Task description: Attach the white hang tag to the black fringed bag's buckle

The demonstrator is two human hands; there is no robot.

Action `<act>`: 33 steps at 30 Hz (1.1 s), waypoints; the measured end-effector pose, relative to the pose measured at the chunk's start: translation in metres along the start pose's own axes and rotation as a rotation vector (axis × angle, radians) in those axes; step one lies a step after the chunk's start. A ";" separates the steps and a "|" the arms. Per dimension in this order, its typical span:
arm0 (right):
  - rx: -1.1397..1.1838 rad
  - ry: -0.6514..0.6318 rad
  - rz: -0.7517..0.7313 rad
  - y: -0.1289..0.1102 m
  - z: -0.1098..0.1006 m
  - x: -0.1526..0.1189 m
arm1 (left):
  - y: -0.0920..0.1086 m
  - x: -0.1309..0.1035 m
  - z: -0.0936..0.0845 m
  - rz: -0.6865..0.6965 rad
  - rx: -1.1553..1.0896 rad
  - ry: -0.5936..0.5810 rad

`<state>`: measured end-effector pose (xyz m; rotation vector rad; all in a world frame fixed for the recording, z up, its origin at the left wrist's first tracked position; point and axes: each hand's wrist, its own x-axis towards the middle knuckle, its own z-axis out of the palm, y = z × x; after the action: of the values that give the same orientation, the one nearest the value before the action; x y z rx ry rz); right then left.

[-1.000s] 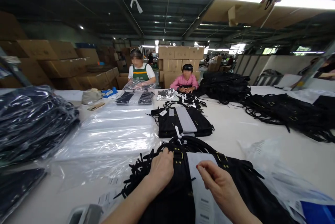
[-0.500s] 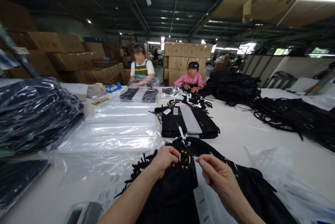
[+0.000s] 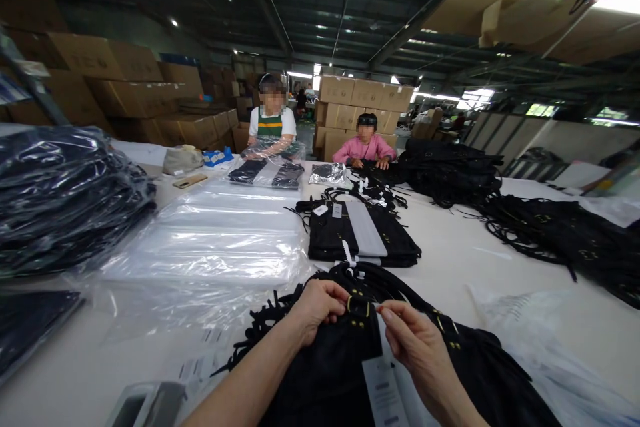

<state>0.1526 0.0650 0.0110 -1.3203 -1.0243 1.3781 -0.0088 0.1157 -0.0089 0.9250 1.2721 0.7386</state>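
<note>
In front of me a black fringed bag lies on the table, with a brass-edged buckle on its strap and gold studs below. My left hand is closed in a pinch on the strap at the buckle's left side. At the buckle's right edge, my right hand is also pinched, thumb against forefinger. A tiny reddish spot shows at its fingertips; what they hold is too small to make out. A white printed tag and white paper lie over the bag below my right hand.
Clear plastic bags cover the table at left, beside a pile of plastic-wrapped black goods. Folded black bags sit ahead, with more black bags at right. Two people work across the table. A grey device stands at lower left.
My right hand's fingertips have come closer to the buckle's right edge. My left hand keeps its pinch at the buckle. The white tag shows more fully, and the view has shifted slightly.
</note>
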 end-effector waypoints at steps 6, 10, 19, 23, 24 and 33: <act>-0.045 0.020 0.240 0.023 -0.011 -0.007 | -0.003 0.000 0.000 0.036 0.010 -0.014; -0.080 0.053 0.328 0.044 -0.022 -0.007 | -0.004 0.001 0.001 0.104 -0.006 -0.079; -0.130 0.013 0.263 0.052 -0.022 -0.003 | -0.005 0.000 0.001 0.200 0.067 -0.231; -0.096 0.102 0.289 0.058 -0.026 -0.003 | -0.007 0.003 0.000 0.204 0.090 -0.310; -0.083 0.124 0.297 0.058 -0.027 -0.004 | -0.007 0.004 -0.001 0.201 0.096 -0.323; -0.017 0.067 0.262 0.060 -0.026 -0.012 | 0.001 0.006 -0.003 0.221 0.124 -0.297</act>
<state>0.1737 0.0399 -0.0464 -1.5450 -0.8411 1.5094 -0.0109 0.1216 -0.0111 1.2422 0.9715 0.6681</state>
